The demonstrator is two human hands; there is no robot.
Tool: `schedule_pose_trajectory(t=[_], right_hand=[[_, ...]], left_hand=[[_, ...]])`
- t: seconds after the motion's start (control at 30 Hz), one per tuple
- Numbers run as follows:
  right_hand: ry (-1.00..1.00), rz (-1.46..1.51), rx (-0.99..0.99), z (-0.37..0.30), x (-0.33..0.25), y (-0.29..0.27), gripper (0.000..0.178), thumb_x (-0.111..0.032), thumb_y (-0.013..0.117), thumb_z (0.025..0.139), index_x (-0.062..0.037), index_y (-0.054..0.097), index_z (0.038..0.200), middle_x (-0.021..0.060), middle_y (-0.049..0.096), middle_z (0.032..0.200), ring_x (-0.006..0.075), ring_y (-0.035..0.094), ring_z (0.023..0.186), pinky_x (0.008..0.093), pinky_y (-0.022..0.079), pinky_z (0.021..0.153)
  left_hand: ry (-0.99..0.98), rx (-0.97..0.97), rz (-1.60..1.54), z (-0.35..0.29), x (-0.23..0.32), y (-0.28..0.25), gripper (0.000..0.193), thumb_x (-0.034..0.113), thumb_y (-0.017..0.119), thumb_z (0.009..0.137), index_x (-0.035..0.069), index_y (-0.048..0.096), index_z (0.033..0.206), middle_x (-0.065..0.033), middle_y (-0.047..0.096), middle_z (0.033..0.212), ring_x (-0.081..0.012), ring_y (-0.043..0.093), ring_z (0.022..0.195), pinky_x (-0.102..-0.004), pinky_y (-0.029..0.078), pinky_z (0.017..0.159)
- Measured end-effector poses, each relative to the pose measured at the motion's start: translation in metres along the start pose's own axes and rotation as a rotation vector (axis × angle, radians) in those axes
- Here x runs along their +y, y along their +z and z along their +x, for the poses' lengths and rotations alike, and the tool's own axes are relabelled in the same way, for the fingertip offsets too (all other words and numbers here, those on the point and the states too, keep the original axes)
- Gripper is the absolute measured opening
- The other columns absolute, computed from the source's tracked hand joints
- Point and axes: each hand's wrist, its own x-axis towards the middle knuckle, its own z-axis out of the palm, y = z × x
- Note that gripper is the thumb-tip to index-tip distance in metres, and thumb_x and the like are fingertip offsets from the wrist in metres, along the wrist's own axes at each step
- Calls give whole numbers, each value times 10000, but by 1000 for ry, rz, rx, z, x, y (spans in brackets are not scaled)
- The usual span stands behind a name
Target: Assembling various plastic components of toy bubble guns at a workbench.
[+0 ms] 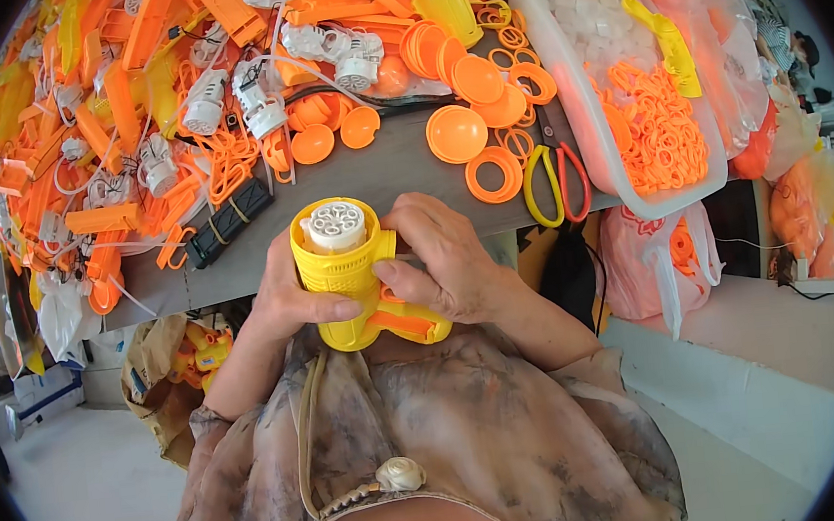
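Close to my body I hold a yellow plastic toy gun body [335, 276], tipped so its round open end faces up. A white insert with several small round holes [337, 225] sits inside that end. My left hand [293, 296] is wrapped around the left side, thumb across the front. On the other side, my right hand [442, 258] is closed at a short round collar on the body, thumb and fingers pressed around it. Whether a small part lies under those fingers is hidden. An orange strip [408, 323] shows along the lower handle.
Orange shells, white motor units [259, 96] and tubing heap the table's left. Orange caps [457, 134] and rings [494, 174] lie ahead, beside scissors with yellow and red handles [543, 190]. A translucent bin [665, 201] of orange rings stands right. A black battery box [228, 223] lies near the edge.
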Motion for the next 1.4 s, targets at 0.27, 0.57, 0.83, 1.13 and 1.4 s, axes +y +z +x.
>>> schedule_pose_trajectory(t=[0.27,0.57,0.83,1.13,1.4], right_hand=[[200,9,-124,10,6,-35,218,-170,528,892,6,524,1020,113,546,880,225,559,830,323,455,715],[480,-994,69,82,109,-121,162,-74,534,797,34,624,878,226,629,885,374,606,825,416,483,734],[656,-1080,-164,106,125,-115,194,-78,517,788,32,622,909,215,646,909,350,626,881,417,497,747],[560,-865,134,96,75,-106,190,-97,565,793,74,612,861,188,630,974,263,642,843,356,500,738],[323,634,147,31,32,-57,243,11,572,800,19,538,1040,110,590,1062,176,582,952,309,480,843]], left_hand=[[-2,63,-46,7,-9,-3,743,243,758,509,-60,500,1137,-127,625,977,-196,619,842,-317,498,778],[74,121,-140,17,-10,-3,770,274,742,542,-49,455,1180,-173,610,965,-242,635,777,-340,544,691],[94,78,-232,17,0,-13,616,203,691,629,-58,504,1155,-146,619,977,-210,614,820,-327,511,730],[118,115,-308,20,2,-19,646,218,686,638,-55,474,1184,-162,615,987,-225,615,830,-340,515,733],[108,69,-363,28,1,-19,714,266,695,623,-35,444,1219,-179,604,997,-267,628,846,-371,542,744]])
